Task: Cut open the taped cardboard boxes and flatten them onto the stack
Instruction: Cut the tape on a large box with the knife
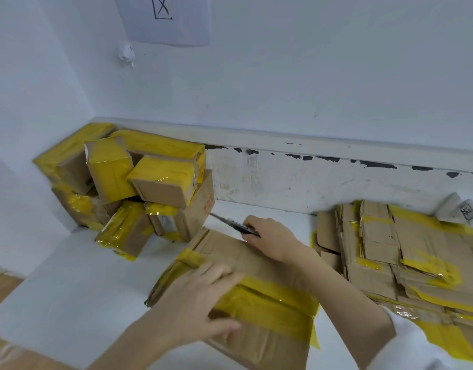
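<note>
A cardboard box (259, 263) with yellow tape lies flat on the white table in front of me. My left hand (203, 297) presses down on its taped near part, fingers spread. My right hand (272, 241) rests on the box's far edge and grips a black utility knife (234, 224), its blade pointing left towards the pile. A stack of flattened boxes (406, 257) lies at the right. A pile of taped boxes (139, 182) sits in the far left corner.
The white table (77, 284) ends against a scuffed white wall board (310, 180). A small white object (459, 212) lies behind the stack at far right. A sheet of paper (166, 20) hangs on the wall. Wooden floor (3, 287) shows at the left.
</note>
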{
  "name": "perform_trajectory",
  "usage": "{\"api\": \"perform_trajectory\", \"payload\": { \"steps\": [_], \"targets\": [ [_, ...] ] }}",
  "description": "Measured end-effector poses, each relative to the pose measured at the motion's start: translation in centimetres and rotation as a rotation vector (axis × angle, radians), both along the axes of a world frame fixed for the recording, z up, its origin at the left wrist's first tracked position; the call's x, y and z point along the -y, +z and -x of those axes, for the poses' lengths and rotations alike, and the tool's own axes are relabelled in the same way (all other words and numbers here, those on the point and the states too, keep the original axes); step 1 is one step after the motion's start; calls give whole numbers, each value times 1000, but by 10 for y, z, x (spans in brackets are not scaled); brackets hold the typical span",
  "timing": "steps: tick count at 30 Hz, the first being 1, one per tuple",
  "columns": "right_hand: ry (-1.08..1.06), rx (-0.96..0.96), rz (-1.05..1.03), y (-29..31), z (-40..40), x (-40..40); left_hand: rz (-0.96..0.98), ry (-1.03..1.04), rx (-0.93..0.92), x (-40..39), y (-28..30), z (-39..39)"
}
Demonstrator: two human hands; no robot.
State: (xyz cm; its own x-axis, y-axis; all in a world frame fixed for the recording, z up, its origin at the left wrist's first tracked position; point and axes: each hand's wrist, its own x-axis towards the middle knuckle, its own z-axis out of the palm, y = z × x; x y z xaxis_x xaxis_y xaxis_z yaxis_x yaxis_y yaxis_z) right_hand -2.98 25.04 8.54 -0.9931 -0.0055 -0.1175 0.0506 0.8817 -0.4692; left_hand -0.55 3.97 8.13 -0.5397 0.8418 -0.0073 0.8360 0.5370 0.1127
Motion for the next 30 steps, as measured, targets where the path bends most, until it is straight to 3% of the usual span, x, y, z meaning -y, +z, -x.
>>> {"api": "perform_trajectory", "payload": {
  "steps": [3, 5, 7, 12, 16, 21, 30],
  "targets": [
    [-151, -130, 367, 6, -18, -20, -12, -107, 156, -12, -21, 17],
    [-276, -187, 576, 8, -41, -40, -17, -59, 186, -16, -33, 24],
    [-382, -219, 658, 6, -66, -59, 6, 40, 185, -19, -40, 27],
    [-612, -222, 620, -9, -115, -93, 123, 323, 161, -42, -38, 15],
    [-608, -89, 532, -16, -137, -92, 94, 506, 166, -64, -39, 11],
    [-478, -10, 382, -17, -145, -82, 120, 525, 124, -63, -44, 10],
    [-425, 50, 306, -27, -137, -72, 96, 516, 114, -61, -46, 8]
  ]
}}
